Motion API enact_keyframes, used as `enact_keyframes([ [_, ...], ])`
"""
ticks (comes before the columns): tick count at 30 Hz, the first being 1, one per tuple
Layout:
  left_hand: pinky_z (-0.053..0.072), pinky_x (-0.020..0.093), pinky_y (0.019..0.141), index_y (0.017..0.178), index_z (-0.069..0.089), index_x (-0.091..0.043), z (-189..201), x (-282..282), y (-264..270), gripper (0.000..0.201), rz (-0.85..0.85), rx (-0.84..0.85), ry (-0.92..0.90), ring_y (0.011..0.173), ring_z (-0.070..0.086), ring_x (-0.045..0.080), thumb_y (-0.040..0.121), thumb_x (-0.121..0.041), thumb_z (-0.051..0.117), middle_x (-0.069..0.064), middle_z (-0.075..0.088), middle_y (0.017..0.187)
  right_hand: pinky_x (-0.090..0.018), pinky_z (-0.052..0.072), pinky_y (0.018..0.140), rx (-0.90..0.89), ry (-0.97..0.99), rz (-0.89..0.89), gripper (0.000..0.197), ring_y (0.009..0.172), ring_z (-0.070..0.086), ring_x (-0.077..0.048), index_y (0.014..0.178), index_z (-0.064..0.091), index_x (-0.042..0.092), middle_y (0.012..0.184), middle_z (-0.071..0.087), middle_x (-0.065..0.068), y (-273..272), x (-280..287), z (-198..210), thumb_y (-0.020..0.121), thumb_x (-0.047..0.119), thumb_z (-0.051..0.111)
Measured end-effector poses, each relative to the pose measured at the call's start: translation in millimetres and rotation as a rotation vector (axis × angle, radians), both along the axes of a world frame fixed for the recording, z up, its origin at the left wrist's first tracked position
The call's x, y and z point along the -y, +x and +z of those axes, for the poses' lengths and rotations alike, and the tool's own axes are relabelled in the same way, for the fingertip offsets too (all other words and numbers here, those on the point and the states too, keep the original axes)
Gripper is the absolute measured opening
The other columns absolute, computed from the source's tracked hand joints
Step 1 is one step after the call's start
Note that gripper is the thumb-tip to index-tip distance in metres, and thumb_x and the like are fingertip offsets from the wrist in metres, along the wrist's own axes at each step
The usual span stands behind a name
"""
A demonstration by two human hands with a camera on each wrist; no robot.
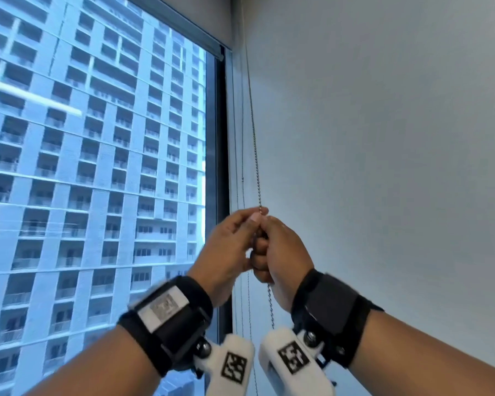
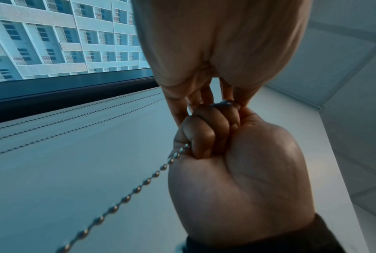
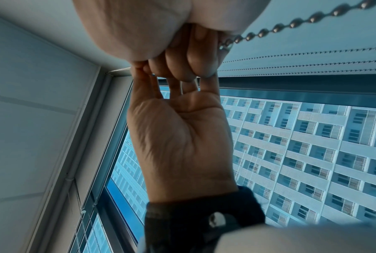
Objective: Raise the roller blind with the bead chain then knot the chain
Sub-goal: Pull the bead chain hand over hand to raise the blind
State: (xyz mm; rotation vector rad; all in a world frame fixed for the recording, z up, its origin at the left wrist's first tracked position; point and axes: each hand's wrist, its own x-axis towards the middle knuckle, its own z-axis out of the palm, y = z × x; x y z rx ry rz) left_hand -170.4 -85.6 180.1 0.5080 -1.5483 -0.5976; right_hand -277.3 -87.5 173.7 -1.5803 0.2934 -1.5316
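The metal bead chain (image 1: 255,155) runs down the window's right edge into both raised hands. My left hand (image 1: 256,218) pinches it between thumb and fingertips at the top of the cluster. Pressed against the left hand just below, my right hand (image 1: 280,247) is a fist with its fingers curled round the chain (image 2: 156,173). A loose length (image 1: 270,304) hangs under the fist. The roller blind's bottom bar (image 1: 203,38) sits high, near the top of the glass. In the right wrist view the chain (image 3: 275,28) enters my right hand's curled fingers (image 3: 195,56), and the left hand (image 3: 182,137) shows an open palm below.
The dark window frame (image 1: 220,167) stands just left of the hands, with a tall building beyond the glass. A plain grey wall (image 1: 383,138) fills the right side. Other thin bead chains (image 1: 242,178) hang beside the held one.
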Motion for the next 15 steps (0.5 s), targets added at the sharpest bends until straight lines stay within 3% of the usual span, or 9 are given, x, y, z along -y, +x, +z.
enact_keyframes([
  [6, 0.053, 0.032, 0.059, 0.121, 0.067, -0.017, -12.5, 16.2, 7.0, 0.026, -0.04, 0.003, 0.012, 0.071, 0.067, 0.018, 0.101, -0.029, 0.054, 0.005, 0.071, 0.084, -0.022, 0.02, 0.039, -0.02, -0.009, -0.009, 0.035, 0.042, 0.021, -0.008, 0.075, 0.053, 0.021, 0.052, 0.029, 0.006, 4.5, 12.6, -9.9, 0.104, 0.029, 0.035],
  [8, 0.055, 0.036, 0.07, 0.12, 0.069, -0.016, -17.6, 23.7, 14.0, 0.03, -0.034, 0.013, 0.004, 0.084, 0.069, 0.02, 0.1, -0.034, 0.055, 0.009, 0.072, 0.096, -0.023, 0.02, 0.04, -0.03, -0.013, -0.027, 0.035, 0.044, 0.022, -0.009, 0.074, 0.054, 0.021, 0.054, 0.03, 0.005, 5.1, 18.0, -12.2, 0.103, 0.028, 0.036],
  [11, 0.054, 0.04, 0.097, 0.121, 0.068, -0.018, -32.4, 39.8, 30.2, 0.036, 0.061, -0.003, 0.028, 0.109, 0.068, 0.018, 0.098, -0.042, 0.056, 0.007, 0.071, 0.118, -0.023, 0.022, 0.04, -0.039, -0.018, -0.066, 0.036, 0.044, 0.022, -0.01, 0.066, 0.046, 0.021, 0.055, 0.031, 0.006, 5.8, 32.6, -18.1, 0.101, 0.022, 0.035],
  [15, 0.047, 0.039, 0.107, 0.126, 0.063, -0.024, -60.8, 71.6, 55.3, 0.039, 0.267, -0.03, 0.104, 0.118, 0.062, 0.011, 0.092, -0.044, 0.062, -0.002, 0.067, 0.127, -0.022, 0.018, 0.039, -0.024, 0.035, -0.089, 0.031, 0.045, 0.019, -0.01, 0.068, 0.034, 0.023, 0.057, 0.028, 0.006, 6.1, 52.1, -34.5, 0.099, 0.019, 0.036],
])
